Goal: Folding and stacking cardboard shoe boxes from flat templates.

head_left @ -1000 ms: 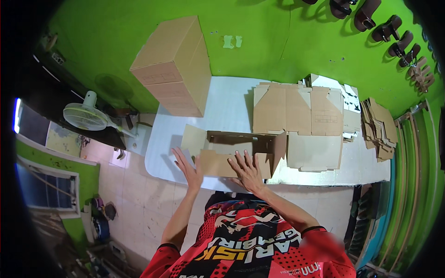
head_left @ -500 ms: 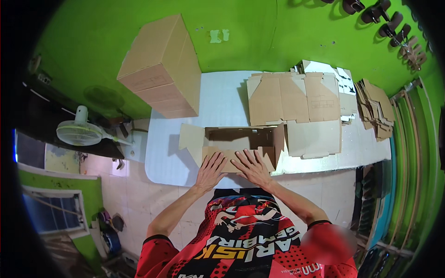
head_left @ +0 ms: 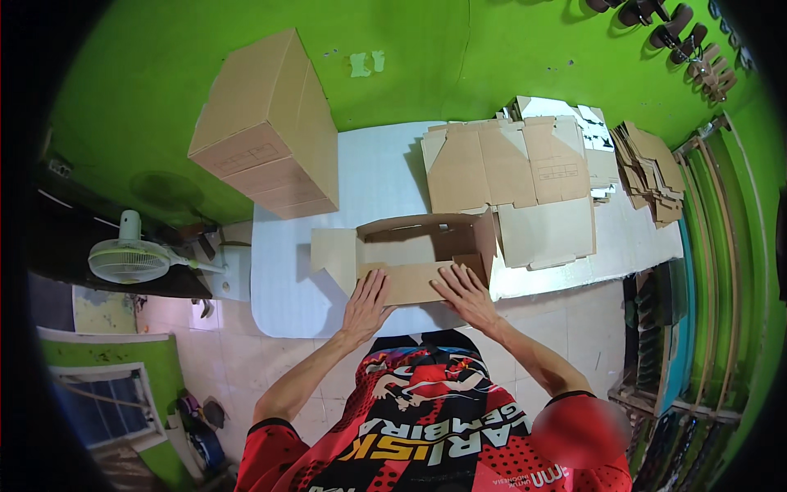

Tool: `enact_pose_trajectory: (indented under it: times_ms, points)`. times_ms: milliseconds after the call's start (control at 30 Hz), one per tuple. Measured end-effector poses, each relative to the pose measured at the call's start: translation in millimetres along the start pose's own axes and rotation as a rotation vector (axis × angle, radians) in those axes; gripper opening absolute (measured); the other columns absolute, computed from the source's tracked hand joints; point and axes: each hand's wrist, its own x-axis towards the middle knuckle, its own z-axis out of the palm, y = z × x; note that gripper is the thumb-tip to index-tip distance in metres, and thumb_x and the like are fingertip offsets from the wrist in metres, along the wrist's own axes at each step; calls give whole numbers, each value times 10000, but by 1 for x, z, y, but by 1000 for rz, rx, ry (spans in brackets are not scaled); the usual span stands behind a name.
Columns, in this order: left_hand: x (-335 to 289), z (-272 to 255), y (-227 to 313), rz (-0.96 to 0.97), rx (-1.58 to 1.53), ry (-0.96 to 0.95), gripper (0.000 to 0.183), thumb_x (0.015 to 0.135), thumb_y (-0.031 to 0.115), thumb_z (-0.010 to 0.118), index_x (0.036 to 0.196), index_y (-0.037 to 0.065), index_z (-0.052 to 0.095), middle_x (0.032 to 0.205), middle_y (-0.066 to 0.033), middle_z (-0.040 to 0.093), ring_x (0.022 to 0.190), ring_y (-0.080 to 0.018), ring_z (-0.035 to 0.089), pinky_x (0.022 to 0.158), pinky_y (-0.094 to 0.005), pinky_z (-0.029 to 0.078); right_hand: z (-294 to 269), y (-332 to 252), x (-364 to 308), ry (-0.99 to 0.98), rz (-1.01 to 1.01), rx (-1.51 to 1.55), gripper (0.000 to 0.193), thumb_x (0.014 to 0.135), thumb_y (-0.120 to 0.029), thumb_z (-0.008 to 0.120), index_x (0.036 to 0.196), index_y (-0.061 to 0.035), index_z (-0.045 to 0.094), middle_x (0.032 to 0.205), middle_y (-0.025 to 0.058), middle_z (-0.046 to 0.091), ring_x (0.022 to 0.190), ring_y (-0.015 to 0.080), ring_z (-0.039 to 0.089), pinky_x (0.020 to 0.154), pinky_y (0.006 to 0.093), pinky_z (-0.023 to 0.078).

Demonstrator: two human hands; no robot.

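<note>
A partly folded brown cardboard box (head_left: 410,284) stands at the table's near edge with its top open. One side flap (head_left: 334,250) sticks out to the left, and another stands up on the right. My left hand (head_left: 368,300) lies with fingers stretched over the left part of the box's front panel. On the right part of that panel rests my right hand (head_left: 466,295), its fingers spread. Both hands touch the cardboard without gripping it. The thumbs' contact with the panel is partly hidden.
Tall closed cartons (head_left: 266,123) stand at the table's back left. Flat unfolded cardboard sheets (head_left: 508,168) lie stacked to the right, with more pieces (head_left: 648,172) beyond. Under everything is a white-covered table (head_left: 377,164). A fan (head_left: 131,258) is at far left; sandals (head_left: 676,37) hang on the green wall.
My hands have slid apart along the front panel, the right one outward to the right. The box's rear wall looks bowed slightly higher. The whole view has shifted a little.
</note>
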Motion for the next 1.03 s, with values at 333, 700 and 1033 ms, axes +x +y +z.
enact_pose_trajectory:
  times_ms: [333, 700, 1033]
  points:
    - [14, -1, 5, 127, 31, -35, 752, 1021, 415, 610, 1616, 42, 343, 1664, -164, 367, 1561, -306, 303, 1278, -528, 211, -8, 20, -20, -110, 14, 49, 645, 997, -422, 649, 1583, -241, 448, 1666, 114, 376, 1520, 362, 367, 1261, 491, 289]
    - [108, -83, -9, -151, -203, 273, 753, 1043, 397, 585, 1652, 72, 284, 1720, -188, 240, 1602, -368, 186, 1283, -595, 82, -72, 9, 103, 316, 284, 283, 615, 1040, -379, 610, 1569, -101, 468, 1688, 174, 322, 1542, 433, 303, 1256, 553, 252]
    - [53, -59, -26, -341, -164, 608, 817, 978, 377, 703, 1637, 69, 330, 1725, -196, 221, 1596, -416, 177, 1265, -653, 18, -67, 14, 74, 387, 121, 261, 668, 966, -391, 726, 1556, -164, 511, 1697, 181, 307, 1554, 410, 305, 1269, 587, 189]
